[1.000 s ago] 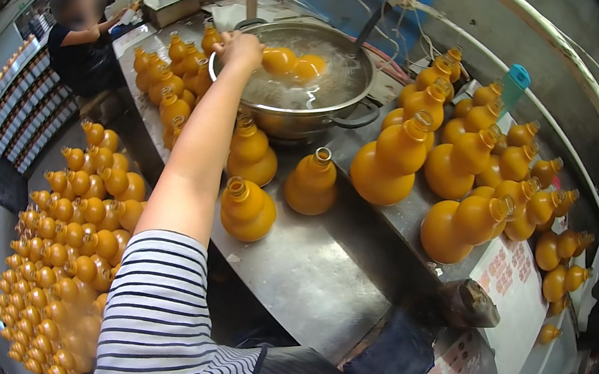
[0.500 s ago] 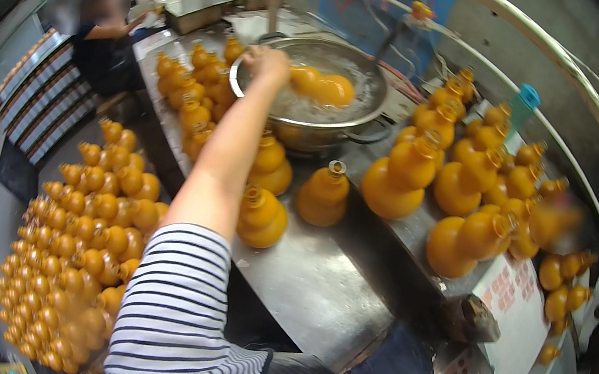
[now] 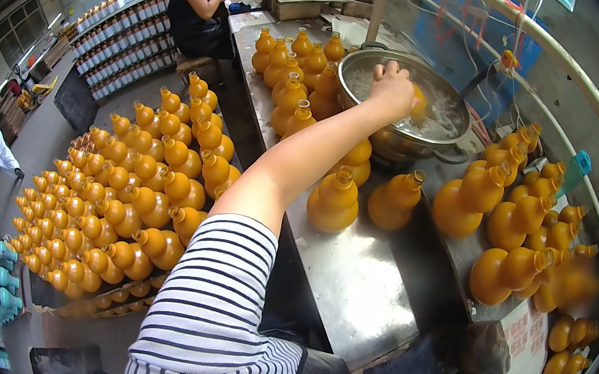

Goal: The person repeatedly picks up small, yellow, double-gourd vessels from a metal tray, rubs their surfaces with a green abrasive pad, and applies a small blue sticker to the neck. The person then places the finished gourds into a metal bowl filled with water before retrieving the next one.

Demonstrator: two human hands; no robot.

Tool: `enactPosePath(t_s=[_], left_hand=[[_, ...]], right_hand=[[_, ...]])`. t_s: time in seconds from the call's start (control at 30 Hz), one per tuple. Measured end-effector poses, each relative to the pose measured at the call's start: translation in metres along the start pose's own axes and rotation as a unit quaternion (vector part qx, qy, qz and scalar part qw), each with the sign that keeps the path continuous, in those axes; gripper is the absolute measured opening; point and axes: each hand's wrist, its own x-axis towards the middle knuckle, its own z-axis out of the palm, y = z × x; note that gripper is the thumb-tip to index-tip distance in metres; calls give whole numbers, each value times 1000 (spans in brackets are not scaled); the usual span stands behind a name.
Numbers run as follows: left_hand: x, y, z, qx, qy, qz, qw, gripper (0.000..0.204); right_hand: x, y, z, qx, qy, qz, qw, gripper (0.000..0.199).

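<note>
My left hand [image 3: 392,91] reaches over a wide metal pan [image 3: 397,149] of churning water, fingers curled down and closed at the neck end of an orange gourd-shaped bottle [image 3: 420,104]. The hand hides most of this bottle; its rounded body shows in the water beside the fingers. On the metal table in front of the pan, one upright orange gourd bottle [image 3: 333,201] and another upright gourd bottle [image 3: 395,200] stand apart from the others. My right hand is out of view.
Upright orange bottles [image 3: 288,101] crowd the table left of the pan. More bottles [image 3: 513,217] stand or lean at right by a pale pipe railing [image 3: 595,98]. A large stack of bottles [image 3: 121,200] fills the left. A person [image 3: 198,8] sits at the far end.
The whole view has swung left, so the pan and table sit farther right. My left hand stays at the pan; less of the bottle shows beside it. My right hand has left the view.
</note>
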Motion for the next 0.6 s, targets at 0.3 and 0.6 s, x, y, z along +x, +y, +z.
enactPosePath(t_s=[0.3, 0.6], left_hand=[[0, 11, 7, 25, -123, -21, 992, 69], [60, -46, 19, 81, 76, -96, 989, 42]], right_hand=[[-13, 27, -30, -32, -6, 50, 998, 31], [-44, -19, -11, 7, 87, 100, 991, 26]])
